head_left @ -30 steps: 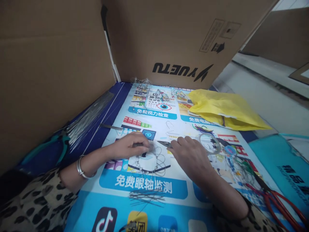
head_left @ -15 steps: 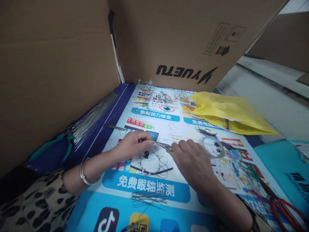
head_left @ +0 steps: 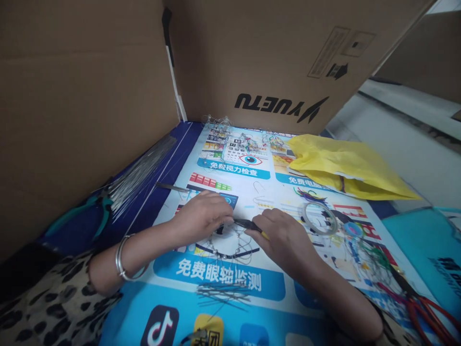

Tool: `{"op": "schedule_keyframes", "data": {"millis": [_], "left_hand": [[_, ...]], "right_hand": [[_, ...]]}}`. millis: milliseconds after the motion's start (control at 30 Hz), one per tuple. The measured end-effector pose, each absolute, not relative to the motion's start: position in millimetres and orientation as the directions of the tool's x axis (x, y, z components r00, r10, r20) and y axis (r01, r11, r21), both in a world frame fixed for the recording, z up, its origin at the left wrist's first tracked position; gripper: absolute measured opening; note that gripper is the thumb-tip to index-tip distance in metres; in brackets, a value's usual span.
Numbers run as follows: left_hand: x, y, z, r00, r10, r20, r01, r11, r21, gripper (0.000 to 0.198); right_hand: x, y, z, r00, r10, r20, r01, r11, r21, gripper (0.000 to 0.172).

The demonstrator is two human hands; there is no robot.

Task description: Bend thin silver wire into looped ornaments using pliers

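Observation:
My left hand (head_left: 205, 214) is closed in a pinch at the top of a beaded wire ring (head_left: 225, 255), whose thin wire loops spread outward over the printed sheet. Its fingertips hide the gripped spot. In my right hand (head_left: 286, 235) is a pair of needle-nose pliers (head_left: 245, 224), with a bit of yellow handle showing. The plier tips reach my left fingertips above the ring; whether they bite on wire cannot be made out. A small pile of short wire pieces (head_left: 223, 292) lies nearer to me.
Cardboard walls (head_left: 252, 57) stand left and behind. Long wires (head_left: 140, 173) and teal-handled pliers (head_left: 79, 216) lie left. On the right are a yellow bag (head_left: 349, 166), a tape roll (head_left: 320, 217), tangled coloured wires (head_left: 374, 259) and red-handled scissors (head_left: 425, 307). Tweezers (head_left: 172, 187) lie beyond my left hand.
My left hand has rolled over so its back faces up more. The pliers have turned in my right hand, showing darker jaws and the yellow handle. The view has shifted slightly.

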State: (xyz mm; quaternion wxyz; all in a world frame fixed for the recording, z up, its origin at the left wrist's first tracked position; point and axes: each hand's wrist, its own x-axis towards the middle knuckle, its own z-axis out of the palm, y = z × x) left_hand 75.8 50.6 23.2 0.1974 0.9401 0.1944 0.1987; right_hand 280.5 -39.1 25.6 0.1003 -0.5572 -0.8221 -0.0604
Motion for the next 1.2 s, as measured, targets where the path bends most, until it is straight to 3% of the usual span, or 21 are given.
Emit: {"op": "schedule_keyframes", "data": {"millis": [200, 367, 733, 967, 1200], "left_hand": [[62.4, 61.0, 31.0, 0.898, 0.408, 0.164, 0.210, -0.726, 0.655, 0.012], [52.0, 71.2, 26.1, 0.945, 0.327, 0.020, 0.227, -0.697, 0.681, 0.029], [71.5, 61.1, 5.2, 0.895, 0.415, 0.162, 0.203, -0.703, 0.682, 0.001], [71.1, 63.3, -1.0, 0.922, 0.353, 0.157, 0.094, -0.600, 0.794, 0.014], [73.0, 62.9, -2.5, 0.926, 0.324, 0.195, 0.063, -0.640, 0.766, 0.016]], "right_hand": [[289.2, -44.8, 19.9, -0.328, 0.897, 0.297, 0.935, 0.354, -0.036, 0.027], [297.2, -53.9, 10.1, -0.313, 0.905, 0.289, 0.935, 0.347, -0.077, 0.023], [291.1, -55.0, -5.0, -0.347, 0.892, 0.291, 0.934, 0.357, 0.021, 0.015], [291.6, -51.6, -7.0, -0.349, 0.887, 0.304, 0.935, 0.352, 0.046, 0.018], [290.7, -50.3, -6.5, -0.337, 0.889, 0.311, 0.941, 0.331, 0.073, 0.022]]}}
